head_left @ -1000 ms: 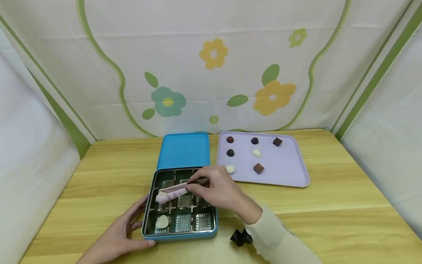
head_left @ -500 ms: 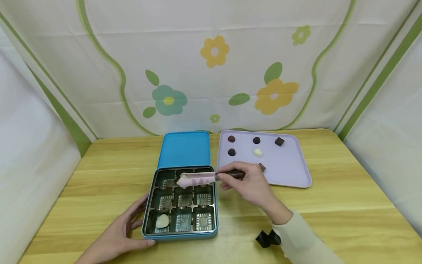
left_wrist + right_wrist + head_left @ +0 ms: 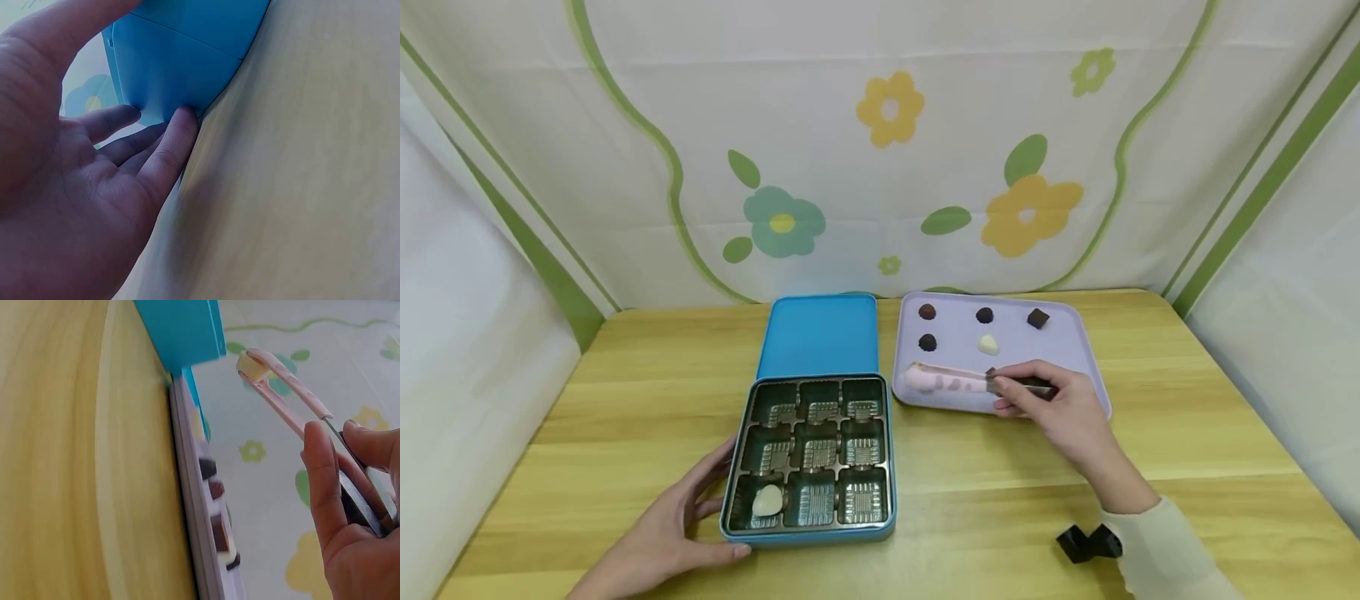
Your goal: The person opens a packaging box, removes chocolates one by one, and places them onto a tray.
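My right hand pinches pink-tipped tongs by their dark handles, over the near part of the lilac tray. A cream-white chocolate sits between the tong tips in the right wrist view. My left hand holds the near left corner of the blue tin, thumb at the front and fingers along the side. One white chocolate lies in the tin's near left compartment; the other compartments are bare. Tongs and hand mostly cover a brown square chocolate on the tray.
Several dark chocolates and a white one lie spaced out on the tray. The tin's blue lid is folded back behind it. A flower-print cloth stands behind the wooden table. A black device sits at my right wrist.
My right hand has carried the tongs rightward from over the tin's left compartments to over the tray. The left hand stays at the tin's corner.
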A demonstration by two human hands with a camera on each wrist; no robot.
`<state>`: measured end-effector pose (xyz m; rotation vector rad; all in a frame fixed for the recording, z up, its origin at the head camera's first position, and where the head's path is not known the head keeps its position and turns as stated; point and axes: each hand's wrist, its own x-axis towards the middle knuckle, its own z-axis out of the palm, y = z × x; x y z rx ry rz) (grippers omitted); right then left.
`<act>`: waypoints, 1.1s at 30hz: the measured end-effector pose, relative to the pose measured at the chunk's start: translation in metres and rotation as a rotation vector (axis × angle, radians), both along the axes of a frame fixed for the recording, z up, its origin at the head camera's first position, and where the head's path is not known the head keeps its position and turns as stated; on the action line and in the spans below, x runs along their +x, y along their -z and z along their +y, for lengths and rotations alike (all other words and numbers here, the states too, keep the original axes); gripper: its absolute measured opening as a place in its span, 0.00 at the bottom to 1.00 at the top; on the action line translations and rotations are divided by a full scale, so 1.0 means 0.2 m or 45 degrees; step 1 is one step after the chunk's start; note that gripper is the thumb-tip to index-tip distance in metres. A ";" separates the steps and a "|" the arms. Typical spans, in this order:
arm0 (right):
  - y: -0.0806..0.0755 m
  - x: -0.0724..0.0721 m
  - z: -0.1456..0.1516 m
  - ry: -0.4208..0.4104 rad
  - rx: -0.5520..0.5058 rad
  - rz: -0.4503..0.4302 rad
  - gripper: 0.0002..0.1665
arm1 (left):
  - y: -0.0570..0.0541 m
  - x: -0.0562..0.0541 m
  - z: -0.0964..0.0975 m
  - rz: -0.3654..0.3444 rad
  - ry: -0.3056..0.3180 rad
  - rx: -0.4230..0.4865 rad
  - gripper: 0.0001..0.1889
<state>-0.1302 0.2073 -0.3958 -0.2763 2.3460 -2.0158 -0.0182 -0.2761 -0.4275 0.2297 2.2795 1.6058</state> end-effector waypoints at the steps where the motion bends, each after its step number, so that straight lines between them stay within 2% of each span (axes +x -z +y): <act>1: 0.01 0.00 0.03 0.021 -0.005 -0.009 0.17 | 0.00 0.00 0.00 0.042 0.003 -0.015 0.62; 4: 0.02 0.00 0.11 0.078 -0.008 -0.037 0.18 | 0.00 0.00 0.00 0.128 0.002 -0.042 0.62; 6: 0.03 -0.01 0.16 0.120 -0.010 -0.052 0.17 | 0.00 0.00 0.01 0.145 -0.001 -0.049 0.62; 11: 0.05 -0.03 0.30 0.238 -0.076 -0.073 0.11 | 0.00 -0.01 0.01 0.101 0.002 -0.020 0.62; 15: 0.08 -0.04 0.43 0.358 -0.194 -0.098 0.06 | -0.01 0.00 0.01 0.070 0.012 0.010 0.63; 19: 0.12 -0.06 0.54 0.504 -0.313 -0.143 0.03 | -0.02 0.01 0.01 0.036 0.008 0.018 0.62; 23: 0.15 -0.09 0.61 0.620 -0.389 -0.190 0.03 | -0.01 0.00 0.01 0.048 0.015 0.019 0.62; 27: 0.16 -0.09 0.65 0.668 -0.427 -0.227 0.03 | 0.00 -0.01 0.01 0.050 0.020 0.005 0.62; 33: 0.17 -0.10 0.66 0.680 -0.428 -0.206 0.03 | -0.01 0.00 0.01 0.009 0.002 -0.021 0.62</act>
